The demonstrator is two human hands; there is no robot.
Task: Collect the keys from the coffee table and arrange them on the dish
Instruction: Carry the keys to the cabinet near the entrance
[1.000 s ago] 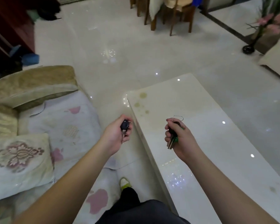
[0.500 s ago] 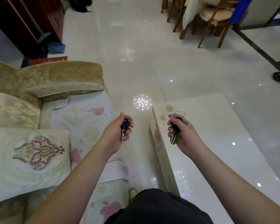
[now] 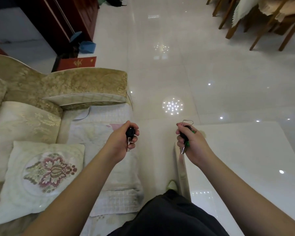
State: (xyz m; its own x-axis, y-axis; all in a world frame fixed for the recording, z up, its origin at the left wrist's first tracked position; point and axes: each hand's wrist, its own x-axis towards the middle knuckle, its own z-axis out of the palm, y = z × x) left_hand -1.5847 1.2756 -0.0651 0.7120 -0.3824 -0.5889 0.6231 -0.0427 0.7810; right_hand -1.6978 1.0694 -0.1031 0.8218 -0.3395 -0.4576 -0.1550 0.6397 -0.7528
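Observation:
My left hand (image 3: 122,142) is closed around a single key with a black head (image 3: 130,132), its metal blade pointing down, held over the gap between the sofa and the coffee table. My right hand (image 3: 192,143) grips a bunch of keys (image 3: 186,142) with black and green heads and a thin wire ring sticking up, just above the near left corner of the white glossy coffee table (image 3: 245,159). No dish is in view.
A beige patterned sofa (image 3: 61,86) with a flowered cushion (image 3: 41,172) and a pale cover fills the left. Glossy tiled floor (image 3: 160,65) stretches ahead. Wooden chairs (image 3: 262,19) stand at the far right, a dark red cabinet (image 3: 71,19) at the far left.
The view has swung left and forward: the coffee table slid to the right edge and more sofa and floor show. Both hands keep their keys and stay in the same pose.

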